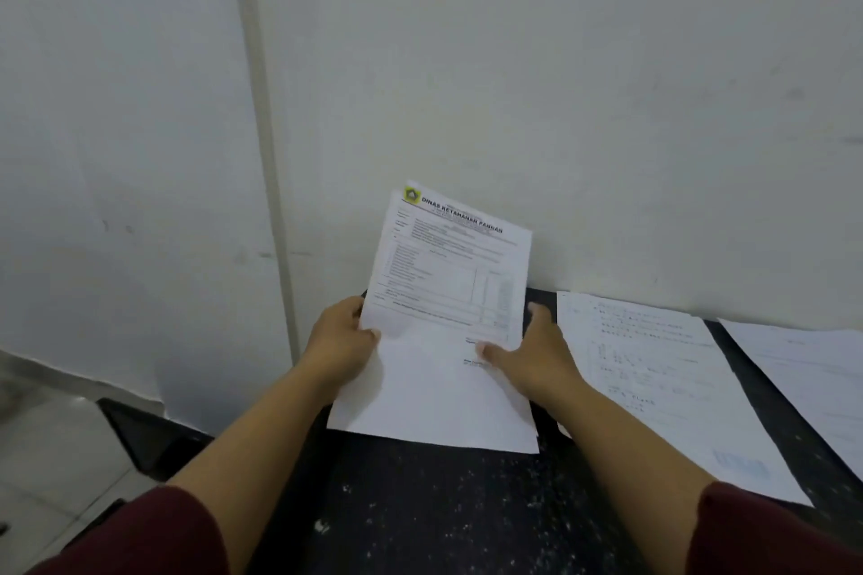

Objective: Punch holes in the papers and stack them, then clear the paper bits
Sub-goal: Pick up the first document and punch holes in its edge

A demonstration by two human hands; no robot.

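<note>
A printed sheet with a green-and-yellow logo and a bold heading (443, 294) is held tilted up above the black table (420, 504), its lower edge near the tabletop. More sheets seem to lie behind it. My left hand (341, 341) grips its left edge, thumb on the front. My right hand (527, 355) grips its right edge, thumb on the front too. Small white paper bits (355, 495) speckle the table in front of me. No hole punch is in view.
A stack of handwritten sheets (654, 378) lies flat on the table to the right, and another sheet (812, 378) lies beyond it at the far right. A white wall stands close behind the table. Tiled floor (51, 458) shows at the lower left.
</note>
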